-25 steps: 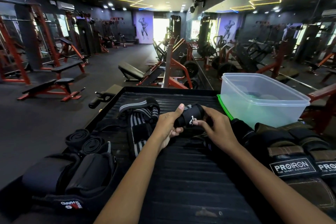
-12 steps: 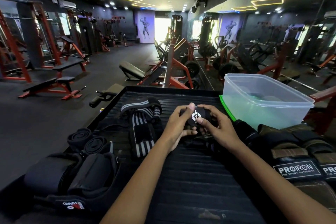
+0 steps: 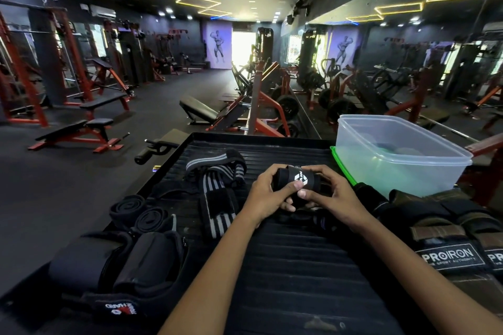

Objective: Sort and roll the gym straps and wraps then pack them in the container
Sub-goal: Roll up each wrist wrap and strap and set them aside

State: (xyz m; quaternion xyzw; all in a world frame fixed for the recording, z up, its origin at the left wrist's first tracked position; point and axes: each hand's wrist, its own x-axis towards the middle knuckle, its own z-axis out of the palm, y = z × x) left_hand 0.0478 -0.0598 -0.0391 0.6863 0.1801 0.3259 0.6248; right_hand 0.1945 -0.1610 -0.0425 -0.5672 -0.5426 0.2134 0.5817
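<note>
A black wrist wrap (image 3: 295, 179) with a white logo is held as a tight roll between both hands over the ribbed black platform (image 3: 294, 266). My left hand (image 3: 268, 193) grips its left end, thumb across the front. My right hand (image 3: 330, 197) grips the right end, thumb meeting the left thumb. A clear plastic container (image 3: 400, 155) stands open at the back right, on a green lid (image 3: 343, 166). Grey-striped black wraps (image 3: 217, 185) lie unrolled just left of my hands. Two rolled black straps (image 3: 138, 215) sit at the platform's left edge.
Padded black wraps with a red and white logo (image 3: 114, 269) fill the near left corner. Brown and black PROIRON wraps (image 3: 451, 239) are piled at the right, below the container. Red benches and weight machines stand on the gym floor beyond the platform.
The wrap has been turned in my hands, so the logo now faces up and the roll looks tighter. Both thumbs have come together on its front.
</note>
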